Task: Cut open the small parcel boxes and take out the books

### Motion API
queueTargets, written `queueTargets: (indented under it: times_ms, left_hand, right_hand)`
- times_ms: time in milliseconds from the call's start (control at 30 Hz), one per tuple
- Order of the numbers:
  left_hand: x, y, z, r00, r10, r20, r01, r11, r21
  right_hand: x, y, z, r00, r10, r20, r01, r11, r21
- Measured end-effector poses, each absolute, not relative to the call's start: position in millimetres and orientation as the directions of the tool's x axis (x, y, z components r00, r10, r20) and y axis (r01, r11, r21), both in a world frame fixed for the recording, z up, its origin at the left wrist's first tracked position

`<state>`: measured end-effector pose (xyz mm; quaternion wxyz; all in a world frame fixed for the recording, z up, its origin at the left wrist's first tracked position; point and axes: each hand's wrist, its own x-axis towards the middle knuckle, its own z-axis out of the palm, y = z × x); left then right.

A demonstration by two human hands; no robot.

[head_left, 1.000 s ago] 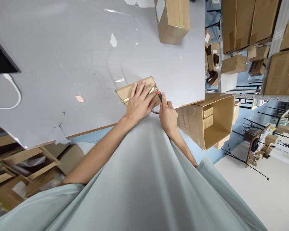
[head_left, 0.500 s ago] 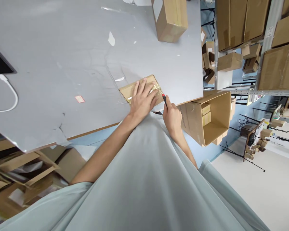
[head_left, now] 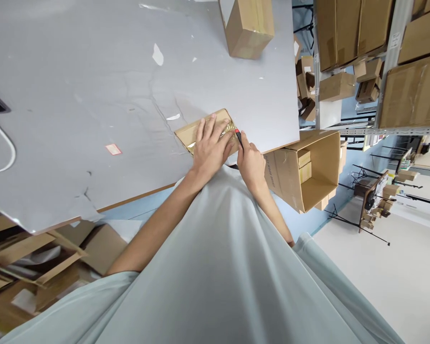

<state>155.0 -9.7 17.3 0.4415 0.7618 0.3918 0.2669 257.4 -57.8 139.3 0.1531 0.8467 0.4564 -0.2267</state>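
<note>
A small flat cardboard box (head_left: 187, 133) with shiny clear tape lies near the front edge of the grey table (head_left: 93, 95). My left hand (head_left: 210, 147) rests on top of it, palm down with the fingers stretched out. My right hand (head_left: 251, 165) is wrapped round a slim black tool with a red end (head_left: 238, 135), just right of the box. The tool's red end touches or nearly touches the box's right edge; its tip is too small to make out.
A taller carton (head_left: 250, 33) stands at the table's back right. An open carton (head_left: 320, 172) holding small boxes is beyond the right edge. Paper scraps and a red-edged label (head_left: 113, 149) lie on the table. Open cartons (head_left: 32, 253) are at lower left, shelves at right.
The tool in my right hand has moved slightly up and left along the box's right edge. The whole view has shifted a little. My left hand remains on the box.
</note>
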Motion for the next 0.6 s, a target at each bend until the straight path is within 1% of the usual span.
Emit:
queueTargets:
  times_ms: [100, 267, 333, 433, 600]
  left_hand:
    - [156, -10, 16, 0.545, 0.836, 0.06, 0.355, -0.295, 0.887]
    - [156, -8, 10, 0.554, 0.83, 0.061, 0.354, -0.301, 0.885]
    - [156, -8, 8, 0.562, 0.825, 0.06, 0.37, -0.315, 0.874]
    - [156, -10, 6, 0.568, 0.821, 0.058, 0.389, -0.33, 0.86]
    - [157, -13, 8, 0.564, 0.825, 0.05, 0.404, -0.328, 0.854]
  right_hand:
    - [251, -55, 142, 0.494, 0.692, -0.526, 0.84, -0.535, 0.085]
    - [246, -69, 150, 0.553, 0.623, -0.554, 0.816, -0.539, 0.209]
    - [246, -77, 152, 0.563, 0.61, -0.558, 0.81, -0.542, 0.226]
    - [248, -80, 157, 0.558, 0.62, -0.551, 0.812, -0.546, 0.208]
    - [251, -68, 157, 0.52, 0.673, -0.527, 0.831, -0.542, 0.127]
